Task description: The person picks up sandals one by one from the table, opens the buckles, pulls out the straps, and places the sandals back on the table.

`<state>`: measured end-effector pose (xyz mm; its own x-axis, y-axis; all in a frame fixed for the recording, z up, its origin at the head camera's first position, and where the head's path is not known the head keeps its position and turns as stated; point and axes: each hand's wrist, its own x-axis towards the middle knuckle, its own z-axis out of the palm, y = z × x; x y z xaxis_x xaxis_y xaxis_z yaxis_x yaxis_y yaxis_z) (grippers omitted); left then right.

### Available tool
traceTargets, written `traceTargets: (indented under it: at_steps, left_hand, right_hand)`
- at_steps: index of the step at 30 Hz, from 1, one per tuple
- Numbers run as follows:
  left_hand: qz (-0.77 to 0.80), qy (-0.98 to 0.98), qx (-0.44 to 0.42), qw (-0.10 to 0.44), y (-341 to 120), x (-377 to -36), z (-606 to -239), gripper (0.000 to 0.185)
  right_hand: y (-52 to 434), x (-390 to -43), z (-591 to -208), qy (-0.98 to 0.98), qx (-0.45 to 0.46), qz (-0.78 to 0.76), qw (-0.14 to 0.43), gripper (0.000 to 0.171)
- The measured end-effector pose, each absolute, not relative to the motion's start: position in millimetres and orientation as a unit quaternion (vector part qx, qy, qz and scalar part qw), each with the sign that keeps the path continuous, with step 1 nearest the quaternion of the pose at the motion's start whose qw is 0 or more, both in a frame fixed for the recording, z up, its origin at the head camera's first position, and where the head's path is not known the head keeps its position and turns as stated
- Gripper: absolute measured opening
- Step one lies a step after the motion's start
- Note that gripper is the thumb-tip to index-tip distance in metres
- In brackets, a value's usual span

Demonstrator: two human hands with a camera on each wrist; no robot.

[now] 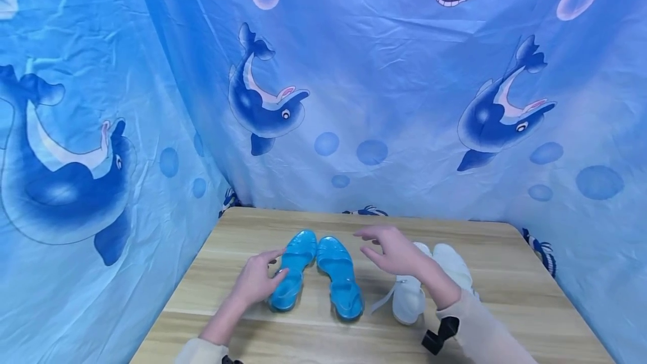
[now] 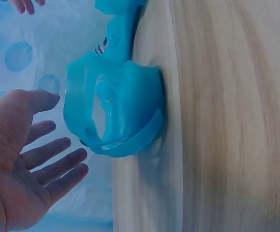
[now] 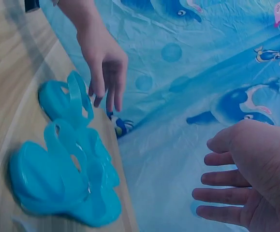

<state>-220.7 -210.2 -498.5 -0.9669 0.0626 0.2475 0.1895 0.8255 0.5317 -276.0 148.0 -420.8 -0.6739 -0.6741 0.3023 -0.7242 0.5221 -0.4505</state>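
Note:
A pair of blue jelly sandals stands on the wooden table, toes pointing away; the left sandal (image 1: 302, 246) and right sandal (image 1: 336, 265) nearly meet at the toes. Beside the left sandal is my left hand (image 1: 255, 280), fingers loosely spread at its outer side. In the left wrist view, a gap shows between the fingertips and the sandal heel (image 2: 130, 101). My right hand (image 1: 393, 250) hovers between the right sandal and a pair of white shoes (image 1: 409, 299), with nothing in its fingers. The forearm partly hides those shoes.
Light wooden tabletop (image 1: 202, 296) with its far edge near a blue curtain (image 1: 354, 72) printed with dolphins and fish. The curtain also runs along the left and right sides. A loose strap (image 1: 383, 301) from the left white shoe lies toward the blue sandals.

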Motion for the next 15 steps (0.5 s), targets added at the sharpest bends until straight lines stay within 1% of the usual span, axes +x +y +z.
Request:
traceTargets:
  at_steps: [9,12,15]
  left_hand:
    - [-0.31,-0.945,-0.051,0.091,-202.0,-225.0,-503.8,0.045]
    - [-0.31,-0.945,-0.049,0.088,-202.7,-226.4,-505.9,0.044]
    - [-0.312,-0.945,-0.044,0.083,-202.5,-229.0,-507.6,0.041]
  right_hand:
    - [106.5,-285.4,-426.3,-0.861,0.405,0.307,-0.034,0.038]
    - [93.5,-286.9,-430.8,-0.862,0.41,0.296,-0.04,0.039]
    - [83.0,-290.0,-439.4,-0.861,0.418,0.289,-0.035,0.039]
